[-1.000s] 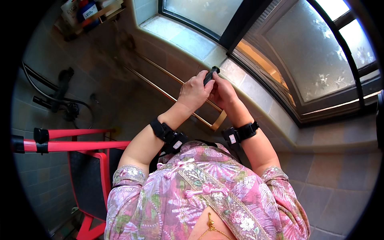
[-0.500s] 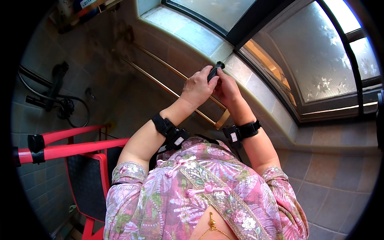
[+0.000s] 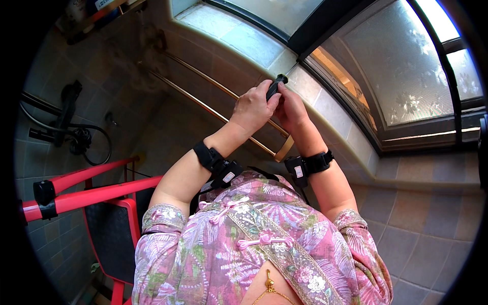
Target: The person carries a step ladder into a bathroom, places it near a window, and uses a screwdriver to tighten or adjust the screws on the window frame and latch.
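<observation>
Both my hands meet in front of me, near the window ledge. Between them is a slim black object (image 3: 275,88) with a flared end; its kind does not show clearly, and its lower part is hidden by my fingers. The fingers of my left hand (image 3: 252,105) are closed around its near side. From the other side my right hand (image 3: 291,109) grips it, the thumb lying against the black surface near the flared end. Below the hands runs a double gold towel rail (image 3: 203,107) on the wall.
A tiled window ledge (image 3: 333,109) rises just right of my hands, beside a dark-framed window (image 3: 406,86). At left are a red-framed folding piece (image 3: 96,192) with a black panel, and a shower hose (image 3: 104,133). A shelf (image 3: 96,20) with bottles sits at top left.
The black object and both hands have shifted very slightly up and to the right. My grip looks the same.
</observation>
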The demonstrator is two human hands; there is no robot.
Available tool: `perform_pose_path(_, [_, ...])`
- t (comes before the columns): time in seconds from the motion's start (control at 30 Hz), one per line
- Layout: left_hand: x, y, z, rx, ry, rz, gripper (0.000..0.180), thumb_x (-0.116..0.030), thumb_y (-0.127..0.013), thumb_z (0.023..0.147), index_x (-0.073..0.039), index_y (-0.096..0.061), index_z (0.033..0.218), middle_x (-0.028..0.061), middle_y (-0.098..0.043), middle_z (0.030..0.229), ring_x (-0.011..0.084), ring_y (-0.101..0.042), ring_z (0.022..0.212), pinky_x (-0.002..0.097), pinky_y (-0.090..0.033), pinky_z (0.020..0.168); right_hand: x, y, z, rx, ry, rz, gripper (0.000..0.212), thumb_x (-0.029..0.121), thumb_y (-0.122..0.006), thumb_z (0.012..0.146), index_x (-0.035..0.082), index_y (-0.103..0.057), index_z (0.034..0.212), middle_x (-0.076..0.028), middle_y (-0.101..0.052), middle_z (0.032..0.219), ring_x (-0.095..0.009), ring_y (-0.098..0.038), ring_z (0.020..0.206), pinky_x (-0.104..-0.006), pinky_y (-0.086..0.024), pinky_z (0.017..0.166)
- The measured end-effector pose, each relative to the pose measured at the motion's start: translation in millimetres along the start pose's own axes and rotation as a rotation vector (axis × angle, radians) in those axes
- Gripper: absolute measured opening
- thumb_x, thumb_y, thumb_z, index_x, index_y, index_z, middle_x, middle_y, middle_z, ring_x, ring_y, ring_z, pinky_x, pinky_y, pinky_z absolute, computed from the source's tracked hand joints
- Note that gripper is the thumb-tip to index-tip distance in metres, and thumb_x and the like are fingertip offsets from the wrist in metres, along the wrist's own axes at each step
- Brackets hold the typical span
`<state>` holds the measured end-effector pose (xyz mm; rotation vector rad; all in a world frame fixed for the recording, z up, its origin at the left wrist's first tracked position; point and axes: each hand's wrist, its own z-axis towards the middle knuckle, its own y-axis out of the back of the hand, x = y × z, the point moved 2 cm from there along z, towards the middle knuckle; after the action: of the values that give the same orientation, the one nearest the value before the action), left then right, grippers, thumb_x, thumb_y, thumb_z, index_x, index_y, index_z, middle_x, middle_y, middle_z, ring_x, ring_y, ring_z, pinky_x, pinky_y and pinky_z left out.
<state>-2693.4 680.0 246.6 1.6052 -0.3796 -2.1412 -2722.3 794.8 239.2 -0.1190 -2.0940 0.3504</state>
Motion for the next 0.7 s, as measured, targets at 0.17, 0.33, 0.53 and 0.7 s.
perform_pose_path(0.17, [-1,-3,0,0.017,0.062,-0.048,0.039,-0.029,-0.053,0.078,-0.003,-0.05,0.106,0.0234,-0.057,0.09,0.0374,-0.056,0.083,0.0402,-0.046,0.071,0,5,1,0.017,0.011,-0.01,0.026,0.033,-0.043,0.088,0.009,-0.054,0.086,-0.002,-0.056,0.076,-0.013,-0.054,0.065,-0.0255,-0.044,0.057])
perform_pose_path(0.33, [-2,-4,3,0.072,0.118,-0.165,0.043,-0.031,-0.056,0.076,-0.001,-0.049,0.106,0.0225,-0.057,0.09,0.0363,-0.056,0.085,0.0391,-0.046,0.072,0,14,9,-0.01,0.024,-0.065,0.027,0.033,-0.044,0.087,0.007,-0.054,0.084,-0.002,-0.056,0.073,-0.012,-0.053,0.062,-0.0245,-0.043,0.053])
perform_pose_path(0.53, [-4,-2,7,-0.018,-0.02,0.046,0.044,-0.027,-0.062,0.07,0.0,-0.047,0.101,0.0206,-0.055,0.095,0.0338,-0.055,0.087,0.0372,-0.045,0.074,2,10,10,0.029,0.105,-0.014,0.029,0.034,-0.046,0.087,0.007,-0.055,0.082,-0.002,-0.055,0.07,-0.011,-0.053,0.058,-0.0217,-0.041,0.049])
perform_pose_path(0.7, [0,-10,8,-0.067,-0.049,0.003,0.037,-0.024,-0.062,0.07,0.0,-0.047,0.094,0.0157,-0.056,0.075,0.0289,-0.057,0.07,0.0354,-0.046,0.064,6,12,4,0.034,0.012,-0.096,0.032,0.037,-0.047,0.086,0.006,-0.055,0.083,-0.001,-0.055,0.07,-0.011,-0.053,0.059,-0.0224,-0.043,0.05])
